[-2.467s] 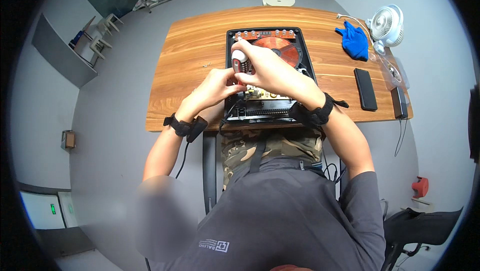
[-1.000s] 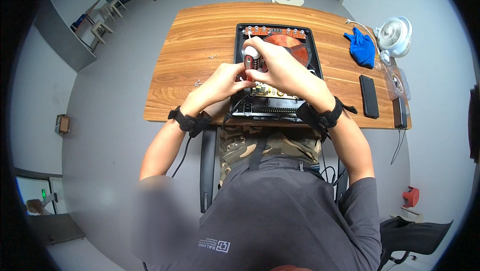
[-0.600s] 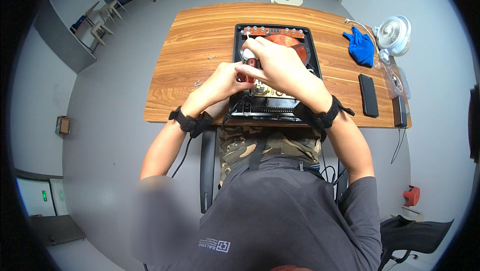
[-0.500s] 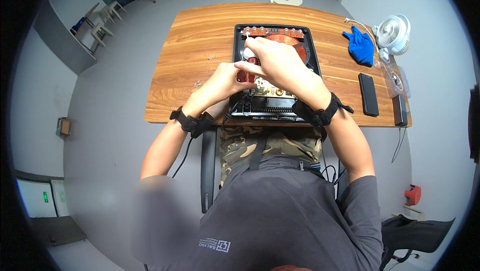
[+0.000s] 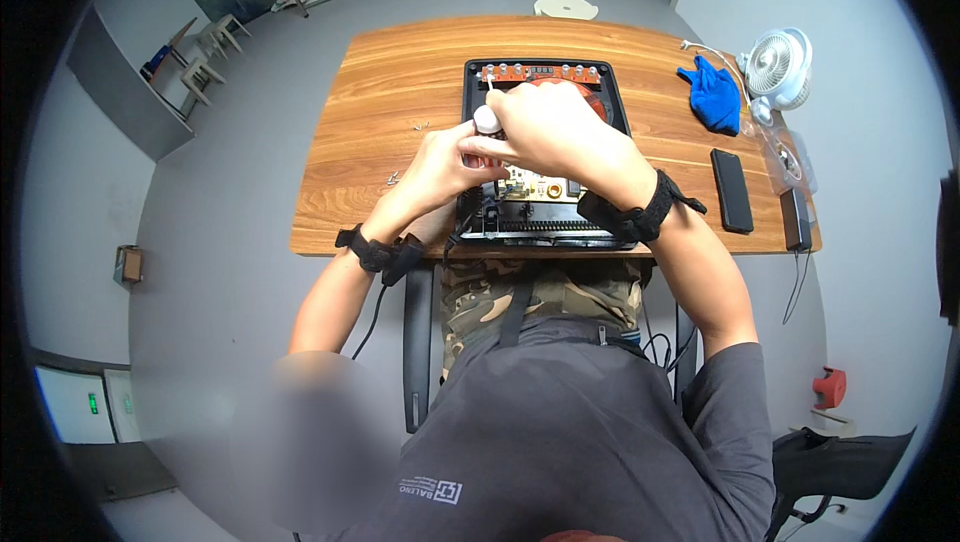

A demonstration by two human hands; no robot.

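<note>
An opened induction cooker (image 5: 540,229) lies on the wooden table in front of me, its red-orange button board along the far edge. My right hand (image 5: 560,132) reaches over its copper coil (image 5: 592,102), which it partly hides. The fingers of that hand are curled at a red tool with a rounded white end (image 5: 487,120), held above the cooker's left half. From the left, my left hand (image 5: 447,164) closes its thumb and fingers around the tool's lower red part. Its tip is hidden. A pale circuit board (image 5: 530,185) shows below both hands.
Small screws lie in two groups, a near one (image 5: 393,179) and a far one (image 5: 421,126), left of the cooker. On the right are a blue cloth (image 5: 715,97), a black phone (image 5: 733,190), a white fan (image 5: 780,70), a clear plastic box (image 5: 803,164) and a black power bank (image 5: 796,219).
The whole view has shifted slightly. My right hand has turned a little over the tool, and more of the white end shows. Both hands stay at the same spot on the cooker.
</note>
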